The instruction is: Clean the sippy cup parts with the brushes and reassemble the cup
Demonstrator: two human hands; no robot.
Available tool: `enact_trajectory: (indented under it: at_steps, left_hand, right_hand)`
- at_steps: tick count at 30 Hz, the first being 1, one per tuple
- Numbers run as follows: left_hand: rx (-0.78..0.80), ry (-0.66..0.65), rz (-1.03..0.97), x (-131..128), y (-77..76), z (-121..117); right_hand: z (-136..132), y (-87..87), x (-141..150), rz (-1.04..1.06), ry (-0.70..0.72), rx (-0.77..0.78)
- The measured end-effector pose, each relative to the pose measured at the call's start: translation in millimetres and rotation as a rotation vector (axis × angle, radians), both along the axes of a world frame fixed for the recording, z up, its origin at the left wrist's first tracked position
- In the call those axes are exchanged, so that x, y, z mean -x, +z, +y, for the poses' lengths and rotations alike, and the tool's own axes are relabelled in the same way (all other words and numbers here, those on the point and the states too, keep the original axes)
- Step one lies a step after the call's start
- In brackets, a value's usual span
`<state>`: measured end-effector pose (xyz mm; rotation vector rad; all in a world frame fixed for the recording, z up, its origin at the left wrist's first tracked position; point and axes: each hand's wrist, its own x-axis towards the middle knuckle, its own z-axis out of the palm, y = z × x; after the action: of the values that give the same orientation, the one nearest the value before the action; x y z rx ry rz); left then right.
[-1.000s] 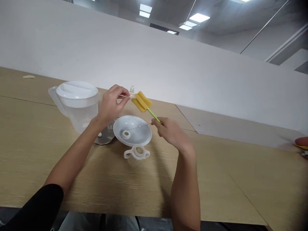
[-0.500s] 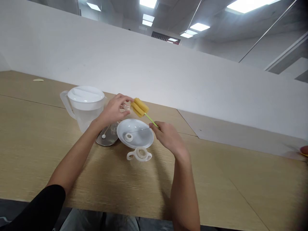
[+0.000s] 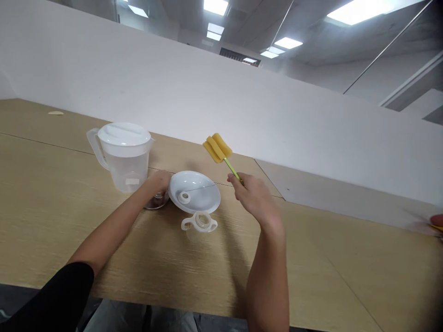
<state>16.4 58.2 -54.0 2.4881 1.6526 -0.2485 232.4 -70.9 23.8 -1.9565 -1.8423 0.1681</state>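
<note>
My right hand (image 3: 254, 192) is closed around the green handle of a bottle brush (image 3: 217, 147), whose yellow sponge head points up and left in the air. My left hand (image 3: 160, 182) reaches down over a shiny metal tray (image 3: 151, 205), between the pitcher and the bowl. Its fingers are hidden, so I cannot tell whether it holds anything. Beside it, a white bowl (image 3: 202, 184) contains a white bottle collar ring (image 3: 184, 198). In front of the bowl stands a clear baby bottle with two white handles (image 3: 202, 222), its top open.
A lidded clear pitcher (image 3: 127, 159) with liquid inside stands left of my left hand. A white partition (image 3: 194, 97) runs along the back of the wooden table (image 3: 145, 267). At the far right edge, part of another person's hand (image 3: 437, 220) shows.
My left hand has left the sponge head with a small clear piece and dropped down to the tray, out of sight behind the bowl. My right hand has moved the brush slightly right.
</note>
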Motion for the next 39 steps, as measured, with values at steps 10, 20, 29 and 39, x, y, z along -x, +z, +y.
enact_trajectory:
  at_steps: [10,20,29,39]
  left_hand:
    - [-0.169,-0.132,-0.06,-9.7,19.8,-23.6]
    - [-0.142,-0.284,-0.137,-39.9,-7.1,-25.4]
    - [-0.437,-0.071,-1.003,1.0,53.5,-30.8]
    - [-0.877,-0.061,-0.823,-2.4,62.1,-43.4]
  right_hand:
    - [-0.7,2.7,0.4,0.014,0.005,0.004]
    - [2.8,2.3,0.7,0.003,0.025,0.03]
    - [2.1,-1.0,8.0,0.095,0.198,0.056]
    - [6.8,-5.3,13.9,0.027,0.186,-0.073]
